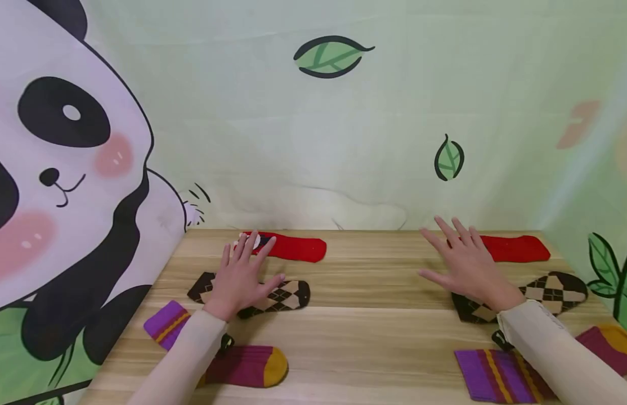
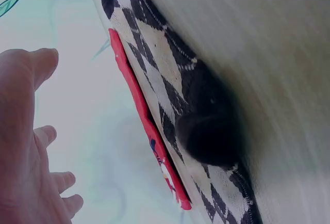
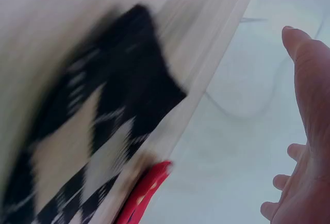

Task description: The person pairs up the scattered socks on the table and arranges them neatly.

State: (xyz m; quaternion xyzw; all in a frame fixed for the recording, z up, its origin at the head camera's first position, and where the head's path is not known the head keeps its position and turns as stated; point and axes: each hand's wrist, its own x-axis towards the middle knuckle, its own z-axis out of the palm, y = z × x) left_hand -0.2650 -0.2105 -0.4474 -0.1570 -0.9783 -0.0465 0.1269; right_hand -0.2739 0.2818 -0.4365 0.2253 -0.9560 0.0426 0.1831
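Note:
My left hand (image 1: pixel 238 284), fingers spread, hovers palm down over a black-and-tan argyle sock (image 1: pixel 288 295). Its fingertips overlap a red sock (image 1: pixel 300 248) with a white and dark pattern at one end. On the other side my right hand (image 1: pixel 467 270) is spread in the same way above a second argyle sock (image 1: pixel 556 292), partly covering it and a second red sock (image 1: pixel 518 248). Both wrist views show the left palm (image 2: pixel 20 146) and right palm (image 3: pixel 314 131) raised off the socks, holding nothing.
A purple, maroon and yellow sock (image 1: pixel 242 365) lies under the left forearm, and a matching one (image 1: pixel 478 374) under the right forearm. The wooden table (image 1: pixel 374 337) ends at a pale green backdrop (image 1: pixel 364 140) printed with a panda and leaves.

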